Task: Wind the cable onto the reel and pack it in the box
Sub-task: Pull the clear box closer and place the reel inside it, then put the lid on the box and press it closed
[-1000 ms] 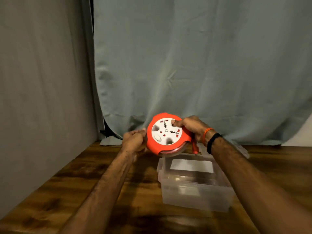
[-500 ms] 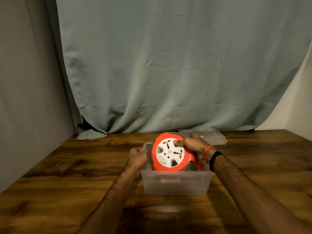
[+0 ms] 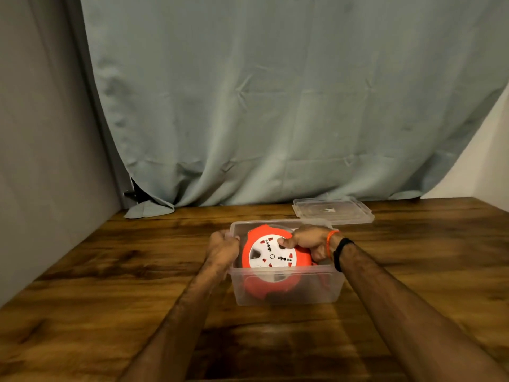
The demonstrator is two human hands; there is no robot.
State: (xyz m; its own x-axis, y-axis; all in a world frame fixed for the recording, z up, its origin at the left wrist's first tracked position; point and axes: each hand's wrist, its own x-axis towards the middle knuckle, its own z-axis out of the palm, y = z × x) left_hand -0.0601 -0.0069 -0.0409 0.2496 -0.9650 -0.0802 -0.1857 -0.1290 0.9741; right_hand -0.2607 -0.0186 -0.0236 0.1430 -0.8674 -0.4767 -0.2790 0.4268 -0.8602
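An orange cable reel (image 3: 271, 257) with a white socket face sits tilted inside a clear plastic box (image 3: 286, 288) on the wooden table. My right hand (image 3: 308, 241) grips the reel's upper right edge, thumb on the white face. My left hand (image 3: 223, 249) holds the box's left rim, fingers curled over it. The cable itself is hidden; a bit of orange shows through the box's right wall.
The box's clear lid (image 3: 333, 210) lies flat on the table behind and to the right of the box. A grey-green curtain (image 3: 275, 106) hangs along the table's back edge. A grey wall (image 3: 41, 133) closes the left side.
The reel came down from above the box into it, with my right hand still on it. My left hand moved onto the box's left rim.
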